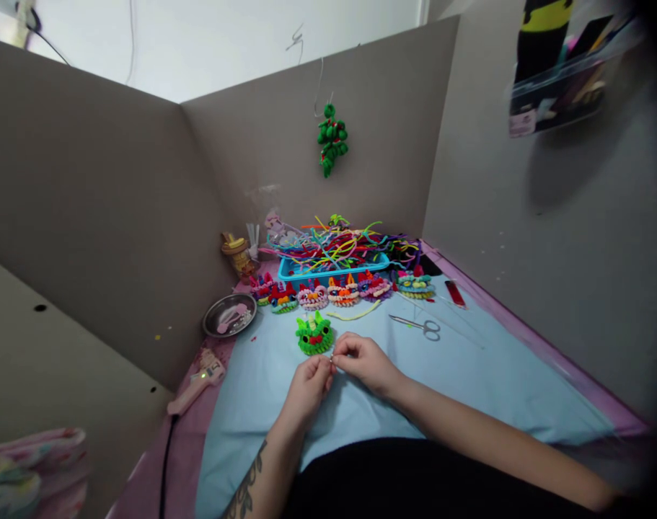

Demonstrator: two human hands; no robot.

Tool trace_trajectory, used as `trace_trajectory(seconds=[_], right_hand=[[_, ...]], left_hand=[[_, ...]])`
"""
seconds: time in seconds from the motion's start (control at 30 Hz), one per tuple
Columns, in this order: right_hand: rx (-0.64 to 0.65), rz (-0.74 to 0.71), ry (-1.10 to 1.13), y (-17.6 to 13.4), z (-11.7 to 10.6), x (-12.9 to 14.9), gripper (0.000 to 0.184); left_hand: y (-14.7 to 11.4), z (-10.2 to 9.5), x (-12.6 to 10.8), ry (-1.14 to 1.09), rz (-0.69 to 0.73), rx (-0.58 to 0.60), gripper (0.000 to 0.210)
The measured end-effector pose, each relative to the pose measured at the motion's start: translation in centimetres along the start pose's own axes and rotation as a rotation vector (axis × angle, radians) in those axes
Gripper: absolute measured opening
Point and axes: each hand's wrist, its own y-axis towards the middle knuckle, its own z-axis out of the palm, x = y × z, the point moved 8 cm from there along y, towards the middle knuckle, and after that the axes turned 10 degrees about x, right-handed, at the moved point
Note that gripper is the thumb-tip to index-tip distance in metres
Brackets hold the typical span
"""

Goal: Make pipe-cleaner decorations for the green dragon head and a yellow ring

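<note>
My left hand (313,380) and my right hand (365,360) meet over the light blue cloth (415,400), fingertips pinched close together. Between them is a tiny item, too small to name. Just beyond my fingers sits a green fuzzy pipe-cleaner dragon head (314,334) with black eyes and a red nose, apart from both hands. A pale yellow pipe cleaner (355,314) lies behind it. To the right of my right hand rest silver scissors (417,326), their blades pointing left.
Several colourful pipe-cleaner heads (343,290) line up before a blue tray (333,272) heaped with pipe cleaners. On the left are a metal bowl (206,321) and a pink glue gun (198,386) with a black cord. Grey partitions (382,144) enclose the table.
</note>
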Motion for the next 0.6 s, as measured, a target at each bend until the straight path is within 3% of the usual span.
trace_trajectory(seconds=[0.33, 0.6], right_hand=[[-0.052, -0.045, 0.013, 0.0, -0.2, 0.2, 0.013], [-0.07, -0.122, -0.153, -0.3, -0.2, 1.2, 0.016]], left_hand=[[0.0, 0.2, -0.3, 0.05, 0.011, 0.01, 0.04], [-0.2, 0.2, -1.1, 0.18, 0.092, -0.003, 0.039]])
